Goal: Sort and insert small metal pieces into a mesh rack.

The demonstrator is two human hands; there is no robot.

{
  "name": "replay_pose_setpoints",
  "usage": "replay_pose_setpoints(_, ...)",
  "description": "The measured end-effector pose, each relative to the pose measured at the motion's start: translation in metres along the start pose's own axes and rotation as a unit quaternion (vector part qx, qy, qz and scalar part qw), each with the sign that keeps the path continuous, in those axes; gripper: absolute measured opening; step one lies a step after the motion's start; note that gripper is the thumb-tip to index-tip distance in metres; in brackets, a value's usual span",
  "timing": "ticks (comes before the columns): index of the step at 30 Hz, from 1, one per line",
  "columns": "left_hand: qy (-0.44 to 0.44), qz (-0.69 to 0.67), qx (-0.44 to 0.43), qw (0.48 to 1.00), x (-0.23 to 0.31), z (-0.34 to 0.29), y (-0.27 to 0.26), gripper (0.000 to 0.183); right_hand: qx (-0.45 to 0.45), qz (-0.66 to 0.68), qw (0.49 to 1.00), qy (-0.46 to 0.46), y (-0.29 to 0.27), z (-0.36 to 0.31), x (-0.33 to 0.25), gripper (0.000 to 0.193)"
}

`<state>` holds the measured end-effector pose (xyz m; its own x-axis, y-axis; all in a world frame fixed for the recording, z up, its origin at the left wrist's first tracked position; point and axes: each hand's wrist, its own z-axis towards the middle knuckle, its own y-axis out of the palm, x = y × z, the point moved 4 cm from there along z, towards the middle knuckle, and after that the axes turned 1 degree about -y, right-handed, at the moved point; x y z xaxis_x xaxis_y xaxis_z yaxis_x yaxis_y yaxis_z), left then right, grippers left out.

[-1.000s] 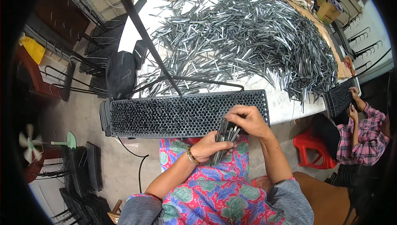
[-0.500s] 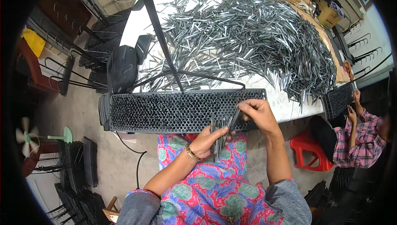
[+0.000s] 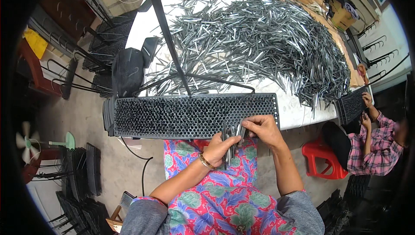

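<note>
My left hand (image 3: 217, 150) is closed round a bundle of thin grey-black strips (image 3: 229, 136), which stand roughly upright and poke out above and below the fingers. Thumb and fingers of my right hand (image 3: 264, 131) pinch together at the bundle's upper right end, on one or a few strips. Just beyond both hands lies a long black perforated panel (image 3: 190, 116), tilted against the table edge. Dark pieces fill many holes in its left and middle parts; rows at the right look like bare holes. A black rod frame (image 3: 183, 79) rises from its far edge.
A big heap of loose strips (image 3: 259, 40) covers much of the white table (image 3: 140, 32). At right, a person in a plaid shirt (image 3: 374, 144) handles another black panel (image 3: 352, 105) beside a red stool (image 3: 322, 159). Racked panels (image 3: 80, 170) and a fan (image 3: 27, 143) stand left.
My right hand has come down and slightly left, from over the panel's lower right edge to the bundle's top. The left hand stays nearly in place. The other person's hands have shifted slightly.
</note>
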<state>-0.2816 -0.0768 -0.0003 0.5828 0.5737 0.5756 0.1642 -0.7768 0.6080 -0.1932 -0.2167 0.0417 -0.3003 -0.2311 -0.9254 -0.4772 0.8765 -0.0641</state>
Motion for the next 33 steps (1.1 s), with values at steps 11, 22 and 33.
replay_pose_setpoints(11,0.010,-0.008,0.049,0.999,0.002,-0.004,-0.001,0.014,0.096,0.002,0.992,-0.086,-0.017,0.029,-0.021,0.025)
replay_pose_setpoints(22,0.034,-0.064,0.055,0.996,0.008,-0.010,-0.002,0.011,0.079,-0.010,0.987,-0.143,-0.006,0.045,-0.024,0.022)
replay_pose_setpoints(33,0.026,-0.047,0.061,0.997,0.008,0.002,0.005,0.018,0.027,0.008,0.998,-0.057,-0.005,0.016,-0.012,0.024)
